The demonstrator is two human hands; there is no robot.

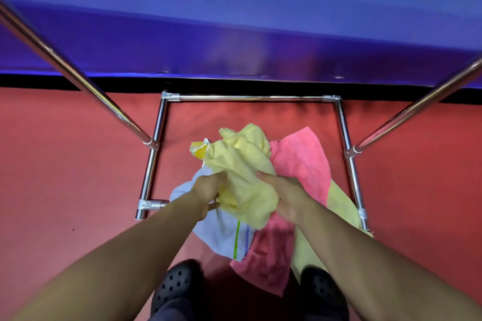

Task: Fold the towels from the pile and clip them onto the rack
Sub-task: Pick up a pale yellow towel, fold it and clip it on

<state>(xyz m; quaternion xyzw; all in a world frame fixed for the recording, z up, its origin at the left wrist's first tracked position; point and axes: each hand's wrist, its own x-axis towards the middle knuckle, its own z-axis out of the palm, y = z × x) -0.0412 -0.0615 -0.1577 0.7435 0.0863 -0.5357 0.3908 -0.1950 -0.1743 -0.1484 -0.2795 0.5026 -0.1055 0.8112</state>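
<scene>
A crumpled pale yellow towel (242,167) lies on top of the pile on the red floor, inside the base of the chrome rack (250,98). My left hand (208,190) grips its left side, fingers curled into the cloth. My right hand (283,194) holds its right side, with the fingers lying on the fabric. Under it lie a pink towel (305,161), a white towel with green and blue stripes (227,234), and another yellow towel (341,206) at the right.
Two slanted chrome rack poles rise at the left (78,78) and right (417,109). A blue wall (234,21) stands behind the rack. My dark perforated shoes (174,286) are at the bottom, next to the pile.
</scene>
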